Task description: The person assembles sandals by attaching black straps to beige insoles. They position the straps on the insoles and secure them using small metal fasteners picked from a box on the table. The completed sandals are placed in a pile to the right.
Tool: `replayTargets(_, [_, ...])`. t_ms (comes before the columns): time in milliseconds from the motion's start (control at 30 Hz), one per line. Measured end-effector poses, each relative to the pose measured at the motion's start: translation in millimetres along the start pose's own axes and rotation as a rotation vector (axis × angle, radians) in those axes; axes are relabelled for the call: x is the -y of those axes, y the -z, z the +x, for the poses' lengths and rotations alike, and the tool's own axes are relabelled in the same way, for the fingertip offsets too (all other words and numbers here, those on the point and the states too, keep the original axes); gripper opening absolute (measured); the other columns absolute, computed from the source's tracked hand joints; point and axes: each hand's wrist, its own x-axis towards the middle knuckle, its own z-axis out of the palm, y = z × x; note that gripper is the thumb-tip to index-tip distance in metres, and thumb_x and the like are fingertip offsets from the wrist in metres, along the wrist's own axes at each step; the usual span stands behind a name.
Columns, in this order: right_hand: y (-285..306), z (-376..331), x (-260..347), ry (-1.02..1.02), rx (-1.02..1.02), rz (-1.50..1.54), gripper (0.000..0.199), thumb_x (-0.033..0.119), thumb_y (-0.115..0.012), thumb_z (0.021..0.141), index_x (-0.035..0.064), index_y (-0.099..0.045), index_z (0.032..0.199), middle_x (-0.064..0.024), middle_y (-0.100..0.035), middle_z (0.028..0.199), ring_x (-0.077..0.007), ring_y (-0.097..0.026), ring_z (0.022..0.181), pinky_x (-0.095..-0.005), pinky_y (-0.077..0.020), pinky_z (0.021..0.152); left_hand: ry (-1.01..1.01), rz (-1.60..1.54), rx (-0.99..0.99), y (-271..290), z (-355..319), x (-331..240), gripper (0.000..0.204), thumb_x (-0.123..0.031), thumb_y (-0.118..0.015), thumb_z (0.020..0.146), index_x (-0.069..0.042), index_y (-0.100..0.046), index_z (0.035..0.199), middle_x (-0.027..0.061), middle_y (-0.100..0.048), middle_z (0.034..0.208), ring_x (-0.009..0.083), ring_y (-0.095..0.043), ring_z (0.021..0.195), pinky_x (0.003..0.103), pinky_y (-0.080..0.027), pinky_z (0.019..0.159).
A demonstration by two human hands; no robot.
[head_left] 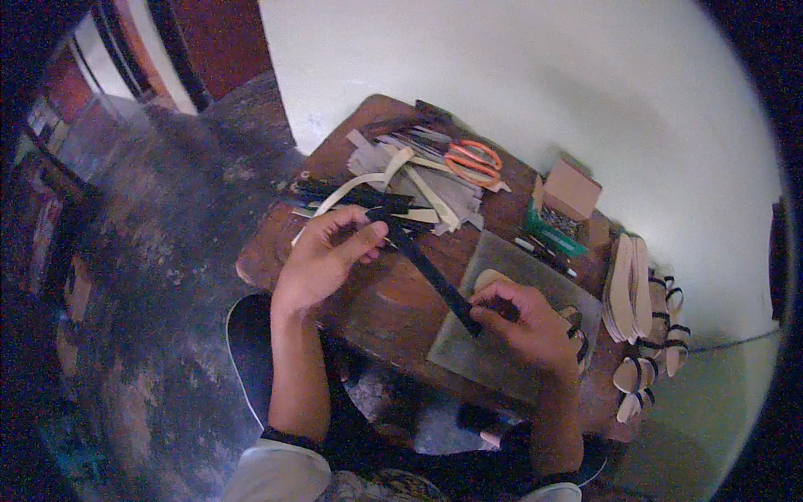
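A flat black strap (428, 269) is stretched slantwise between my two hands above the wooden table. My left hand (324, 258) pinches its upper end between thumb and fingers. Around the lower end, my right hand (525, 325) has its fingers closed, and a short tip of strap sticks out past them. Below my right hand lies a greyish cutting board (468, 356). A tan sole-shaped piece (488, 278) shows partly from behind that hand. Beyond my left hand, curved cream strips (355, 181) and a bundle of black straps (355, 197) lie on the table.
Grey strips (435, 186) are heaped at the back with orange-handled scissors (474, 161). An open cardboard box (571, 192) of small dark pieces stands near the wall, beside pens (545, 256). Stacked tan soles (627, 289) and several strapped sandals (636, 375) line the table's right side.
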Motion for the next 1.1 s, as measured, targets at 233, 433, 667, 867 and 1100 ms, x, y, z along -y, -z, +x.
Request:
replayTargets(233, [13.6, -56.0, -10.0, -0.090, -0.026, 0.146, 0.020, 0.008, -0.063, 0.085, 0.0022, -0.062, 0.104, -0.0046, -0.062, 0.095, -0.0118, -0.058, 0.085, -0.0265, -0.0466, 0.078, 0.245, -0.358, 0.156, -72.6, 1.4, 18.7, 0.013, -0.015, -0.060, 0.088, -0.004, -0.061, 0.080, 0.0071, -0.065, 0.073, 0.0120, -0.061, 0.062, 0.024, -0.049, 0.057])
replayTargets(433, [23.1, -76.8, -22.4, -0.066, -0.216, 0.372, 0.037, 0.005, -0.061, 0.086, 0.0070, -0.054, 0.122, -0.0050, -0.059, 0.103, -0.0102, -0.055, 0.091, -0.0248, -0.0450, 0.079, 0.264, -0.348, 0.303, -127.1, -10.3, 22.4, 0.014, -0.015, -0.059, 0.089, -0.002, -0.061, 0.084, 0.0083, -0.066, 0.075, 0.0127, -0.062, 0.065, 0.025, -0.049, 0.061])
replayTargets(667, [31.0, -84.9, -33.0, -0.121, -0.373, 0.247, 0.034, 0.004, -0.060, 0.085, 0.0067, -0.055, 0.119, -0.0044, -0.061, 0.098, -0.0138, -0.057, 0.087, -0.0266, -0.0446, 0.078, -0.129, 0.242, 0.349, -150.8, -12.7, 19.7, 0.029, -0.024, -0.066, 0.084, -0.002, -0.063, 0.102, 0.0100, -0.064, 0.089, 0.0204, -0.060, 0.083, 0.032, -0.047, 0.073])
replayTargets(867, [50.2, -94.0, -44.5, -0.071, -0.487, 0.715, 0.023, 0.006, -0.058, 0.086, 0.0020, -0.059, 0.108, -0.0099, -0.063, 0.110, -0.0204, -0.063, 0.094, -0.0330, -0.0473, 0.088, -0.466, 0.886, 0.291, -143.7, -1.6, 36.9, 0.045, -0.030, -0.070, 0.077, -0.004, -0.060, 0.112, 0.0136, -0.049, 0.119, 0.0326, -0.042, 0.113, 0.044, -0.036, 0.093])
replayTargets(1100, [56.9, -82.9, -56.0, 0.096, -0.649, 0.679, 0.020, 0.010, -0.058, 0.088, 0.0014, -0.060, 0.106, -0.0102, -0.063, 0.105, -0.0188, -0.063, 0.092, -0.0322, -0.0501, 0.082, -0.286, 0.639, 0.374, -149.1, -4.1, 30.2, 0.034, -0.019, -0.075, 0.072, -0.005, -0.056, 0.097, 0.0117, -0.058, 0.103, 0.0294, -0.054, 0.098, 0.041, -0.043, 0.080])
